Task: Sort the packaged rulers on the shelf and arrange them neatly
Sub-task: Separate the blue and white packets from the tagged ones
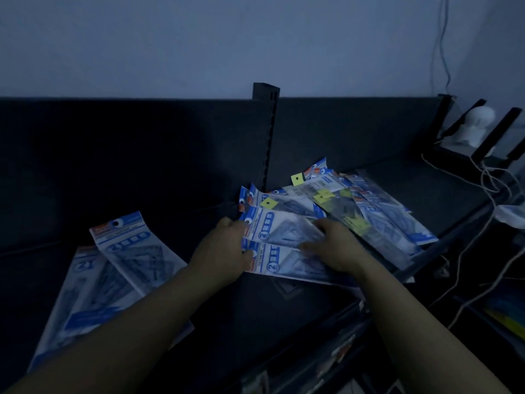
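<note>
The light is dim and bluish. Both bare forearms reach forward over a dark, matte shelf [412,194] with a dark back panel and a slotted upright post [267,137].

The left hand [224,251] grips the hanging-tab end of a flat, glossy blue-and-white plastic packet of geometric rulers [284,231]; its thumb lies on top near the packet's edge and the remaining fingers curl beneath, so it pinches that end. The right hand [335,248] rests palm down on the same packet's clear window, its fingers [309,245] spread loosely and pointing left, towards the left hand. Through the window the pale outline of a triangular set square shows.

Just beyond and to the right of the right-hand fingers, a loose, overlapping heap of like packets [369,211] fans across the shelf, several bearing small square yellow stickers [297,179]. Another packet lies directly below the held one, nearer the person.

Well to the left of the left-hand fingers, two more packets [113,268] lie overlapped at a slant, partly hidden by the left forearm.

Far right, pale cords [488,189] trail past a white rounded object [474,123].
</note>
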